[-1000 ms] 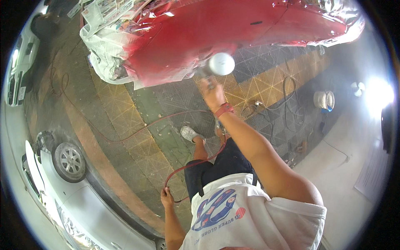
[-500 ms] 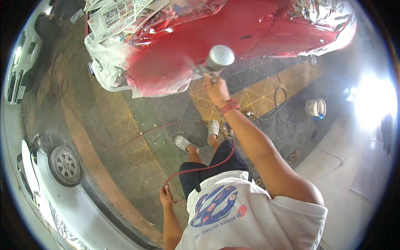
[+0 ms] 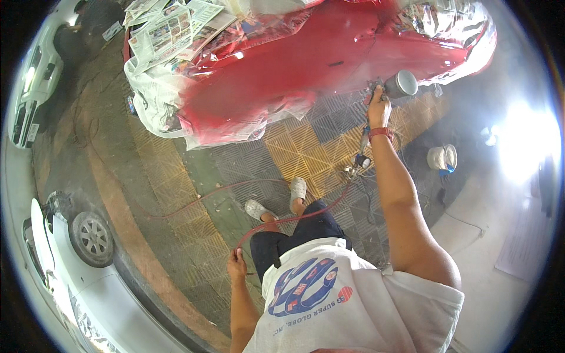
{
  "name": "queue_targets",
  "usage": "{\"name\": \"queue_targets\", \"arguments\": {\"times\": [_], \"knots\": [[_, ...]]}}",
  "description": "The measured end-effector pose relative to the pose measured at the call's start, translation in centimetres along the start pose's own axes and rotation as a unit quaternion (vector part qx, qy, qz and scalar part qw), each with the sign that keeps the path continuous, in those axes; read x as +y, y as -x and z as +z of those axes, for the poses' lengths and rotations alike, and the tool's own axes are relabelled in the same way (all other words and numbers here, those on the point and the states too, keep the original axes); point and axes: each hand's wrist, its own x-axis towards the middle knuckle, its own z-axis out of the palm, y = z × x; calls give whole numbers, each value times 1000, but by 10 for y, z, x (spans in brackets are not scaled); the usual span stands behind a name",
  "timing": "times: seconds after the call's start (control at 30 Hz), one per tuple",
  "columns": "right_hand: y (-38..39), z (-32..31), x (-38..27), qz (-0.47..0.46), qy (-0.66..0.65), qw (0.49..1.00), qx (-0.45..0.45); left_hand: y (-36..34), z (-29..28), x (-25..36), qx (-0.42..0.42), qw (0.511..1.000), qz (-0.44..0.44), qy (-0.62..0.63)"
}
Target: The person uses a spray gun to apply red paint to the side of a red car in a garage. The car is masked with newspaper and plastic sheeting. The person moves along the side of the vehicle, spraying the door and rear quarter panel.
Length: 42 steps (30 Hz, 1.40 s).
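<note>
My right hand [image 3: 379, 112] is closed around the handle of a paint spray gun, whose grey cup [image 3: 402, 84] sits on top. The gun is close to the lower edge of a red car body [image 3: 282, 65], with a faint haze around it. Below the gun hangs a regulator with a round gauge [image 3: 362, 162]. From it a thin red air hose [image 3: 282, 222] runs across my thighs to my left hand [image 3: 237, 266], which is closed on it beside my hip. Newspaper [image 3: 162, 41] and pale masking sheet [image 3: 153, 97] cover parts of the car.
A white bucket [image 3: 441, 157] and a dark coiled hose stand on the right. A bright lamp [image 3: 529, 141] glares by the wall. On the left are a silver car [image 3: 118, 300] with its wheel [image 3: 92, 239] and another white vehicle [image 3: 35, 88]. More red hose trails over the patterned floor tiles.
My right hand has swept the spray gun rightward along the red car body, and the regulator has swung right with it. My left hand still holds the hose in nearly the same place.
</note>
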Motion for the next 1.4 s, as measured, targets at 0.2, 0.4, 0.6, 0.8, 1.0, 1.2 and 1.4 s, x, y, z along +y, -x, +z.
{"name": "queue_targets", "arguments": {"times": [0.2, 0.4, 0.6, 0.8, 1.0, 1.2, 1.4], "knots": [[44, 46, -20, -53, -65, 994, -65, 3, -19, -48, 36, 999, -22, 29], [198, 138, -83, -99, -51, 971, -212, 34, -47, -99, 67, 992, -100, 33], [314, 215, -130, -198, -36, 953, -227, 57, -70, -156, 110, 979, -155, 70], [370, 267, -165, -197, -48, 929, -310, 77, -90, -182, 114, 975, -182, 62], [342, 269, -174, -191, -27, 922, -337, 67, -77, -168, 112, 984, -129, 57], [242, 188, -123, -176, 18, 946, -271, 20, -49, -120, 50, 994, -90, 22], [150, 86, -92, -112, -27, 969, -217, -20, -10, -56, 4, 999, -10, -46]]}}
